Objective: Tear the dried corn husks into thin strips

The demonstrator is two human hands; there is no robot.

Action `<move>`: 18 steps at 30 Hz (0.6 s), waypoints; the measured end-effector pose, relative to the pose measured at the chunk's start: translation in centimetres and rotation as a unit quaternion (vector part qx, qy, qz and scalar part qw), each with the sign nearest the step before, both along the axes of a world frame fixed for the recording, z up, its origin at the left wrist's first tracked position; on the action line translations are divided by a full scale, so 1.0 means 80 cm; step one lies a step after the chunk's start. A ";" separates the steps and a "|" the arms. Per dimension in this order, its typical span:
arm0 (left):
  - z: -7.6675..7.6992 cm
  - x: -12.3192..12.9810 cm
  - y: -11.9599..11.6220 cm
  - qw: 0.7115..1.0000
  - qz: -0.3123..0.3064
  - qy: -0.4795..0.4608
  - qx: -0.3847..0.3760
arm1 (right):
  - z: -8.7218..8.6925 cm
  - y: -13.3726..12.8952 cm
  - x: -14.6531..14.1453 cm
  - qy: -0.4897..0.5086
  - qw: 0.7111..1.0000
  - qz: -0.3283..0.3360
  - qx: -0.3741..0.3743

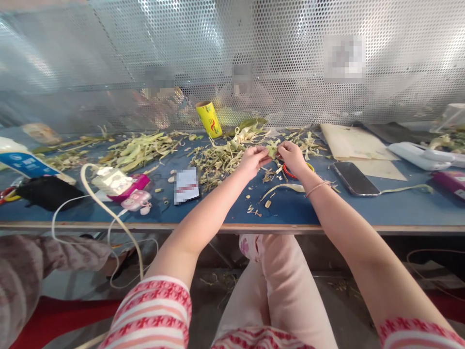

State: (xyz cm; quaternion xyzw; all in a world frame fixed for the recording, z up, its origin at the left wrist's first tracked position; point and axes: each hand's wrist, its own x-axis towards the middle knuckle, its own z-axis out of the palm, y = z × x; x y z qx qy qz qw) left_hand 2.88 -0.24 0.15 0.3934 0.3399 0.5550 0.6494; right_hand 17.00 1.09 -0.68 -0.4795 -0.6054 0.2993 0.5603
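Note:
Over the middle of the blue table, my left hand pinches one side of a pale green leaf. The fingers of my right hand are closed on the leaf's other side, and a thin band circles that wrist. Behind and left of my hands lies a pile of dried, shredded plant leaves. Red and yellow rings sit on the table under my right hand, partly hidden by it. A long pale leaf strip and small scraps lie nearer the table's front edge.
At the back stands a tilted yellow cardboard tube before a perforated metal panel. One phone lies right, another phone left. A power strip with cables and more leaf piles are farther left. Cardboard lies back right.

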 end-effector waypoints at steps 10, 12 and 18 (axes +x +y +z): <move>0.006 0.001 -0.002 0.999 -0.024 0.036 0.022 | -0.007 0.015 0.010 -0.020 0.997 -0.066 0.038; 0.007 -0.001 -0.003 0.998 -0.032 0.047 0.030 | -0.006 0.015 0.012 0.008 0.997 -0.076 0.032; 0.002 0.003 -0.007 0.998 -0.022 0.034 0.057 | -0.002 0.008 0.009 0.059 0.997 -0.049 0.024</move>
